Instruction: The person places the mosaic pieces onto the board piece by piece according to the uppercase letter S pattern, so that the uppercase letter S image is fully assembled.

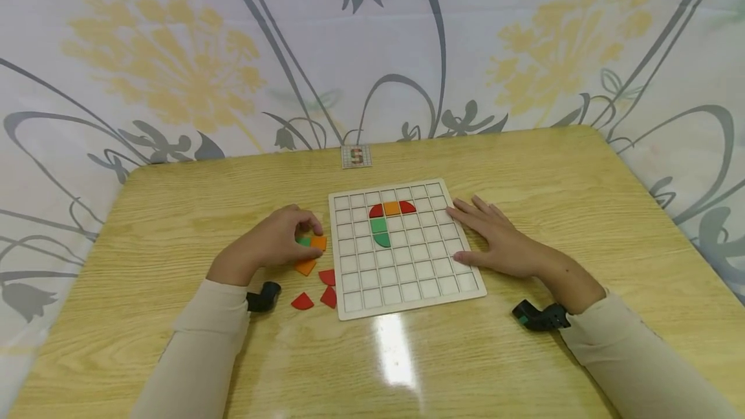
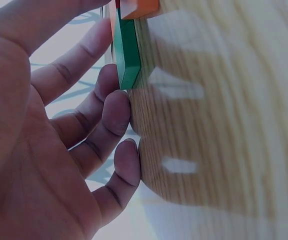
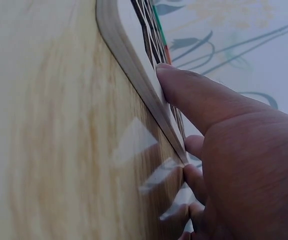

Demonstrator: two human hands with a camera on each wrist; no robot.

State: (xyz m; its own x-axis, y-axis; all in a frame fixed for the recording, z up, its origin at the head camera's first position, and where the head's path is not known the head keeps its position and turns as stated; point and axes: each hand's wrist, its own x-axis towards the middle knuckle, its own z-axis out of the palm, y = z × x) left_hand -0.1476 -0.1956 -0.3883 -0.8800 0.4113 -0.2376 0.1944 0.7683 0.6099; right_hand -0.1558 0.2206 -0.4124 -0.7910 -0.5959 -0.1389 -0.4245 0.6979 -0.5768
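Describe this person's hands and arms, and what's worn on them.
Both the left hand and right hand are bare, without gloves. Plain beige long sleeves cover the forearms. A black, curved wrist device protrudes beside each cuff; the right one shows a small green patch.
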